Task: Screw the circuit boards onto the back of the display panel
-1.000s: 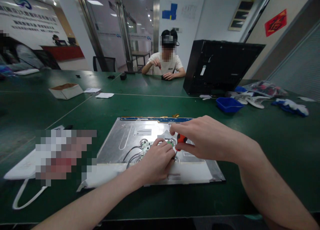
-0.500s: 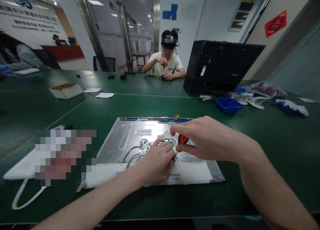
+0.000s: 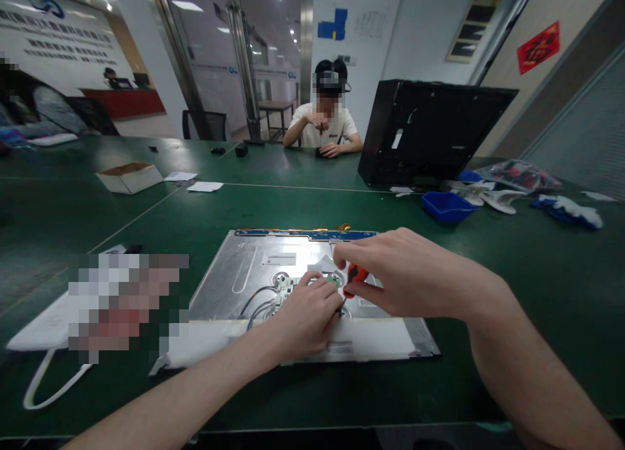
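A flat silver metal panel (image 3: 219, 267), apparently the back of a display, lies on the green table. Near its middle sits a small green circuit board (image 3: 284, 295) with dark cables (image 3: 254, 300) running from its left side. My right hand (image 3: 405, 271) is closed around a red and black screwdriver (image 3: 355, 281), whose shaft slants down to the panel beside the board. My left hand (image 3: 310, 313) rests over the board, fingers bent together close to the screwdriver tip; what they pinch, if anything, is hidden. The tip itself is covered by my fingers.
A large black monitor housing (image 3: 434, 134) stands at the back right, with a blue tray (image 3: 448, 206) and gloves (image 3: 569, 212) near it. An open box (image 3: 129, 178) is at the left. Across the table sits a person (image 3: 329, 121). A white bag (image 3: 43, 320) lies left of the panel.
The screwdriver handle has turned slightly in my right hand, its red and black parts showing differently. My left hand stays in place. Across the table, the person's raised hand has shifted a little.
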Tool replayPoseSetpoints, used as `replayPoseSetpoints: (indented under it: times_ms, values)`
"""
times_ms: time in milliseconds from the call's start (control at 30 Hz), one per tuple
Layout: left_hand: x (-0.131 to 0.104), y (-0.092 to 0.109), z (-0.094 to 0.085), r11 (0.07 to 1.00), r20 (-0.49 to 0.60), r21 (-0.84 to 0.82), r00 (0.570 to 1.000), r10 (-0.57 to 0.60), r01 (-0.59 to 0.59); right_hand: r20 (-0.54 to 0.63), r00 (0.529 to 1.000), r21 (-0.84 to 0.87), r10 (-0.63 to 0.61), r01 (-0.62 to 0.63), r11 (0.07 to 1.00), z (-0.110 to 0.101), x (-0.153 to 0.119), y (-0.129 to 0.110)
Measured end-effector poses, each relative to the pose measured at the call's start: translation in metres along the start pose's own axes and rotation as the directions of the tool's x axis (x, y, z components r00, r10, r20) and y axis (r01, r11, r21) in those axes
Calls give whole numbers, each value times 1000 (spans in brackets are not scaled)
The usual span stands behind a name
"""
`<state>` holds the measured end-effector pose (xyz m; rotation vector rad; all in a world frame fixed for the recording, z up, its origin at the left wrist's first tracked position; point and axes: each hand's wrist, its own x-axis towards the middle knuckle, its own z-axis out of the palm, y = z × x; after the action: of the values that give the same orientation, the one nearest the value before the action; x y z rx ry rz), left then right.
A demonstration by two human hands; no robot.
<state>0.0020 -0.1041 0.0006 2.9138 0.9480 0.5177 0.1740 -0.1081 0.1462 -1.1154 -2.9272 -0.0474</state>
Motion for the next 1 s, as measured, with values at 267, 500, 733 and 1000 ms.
replayPoseSetpoints:
  times_ms: [267,500,733,1000]
  values:
    - [0,0,-1,999,4,-32,1000,0,1,11,1000,21,-24,24,999,-1,-2,-1]
    - [0,0,-2,1000,13,-17,1000,-4,4,-18,1000,8,-16,16,1000,1,0,-1]
    - [1,1,-5,1000,27,-28,1000,-10,11,-13,999,-65,37,-38,997,2,3,1]
    - [1,0,-3,1000,33,-19,999,-14,14,-10,1000,-9,4,-5,1000,3,0,1]
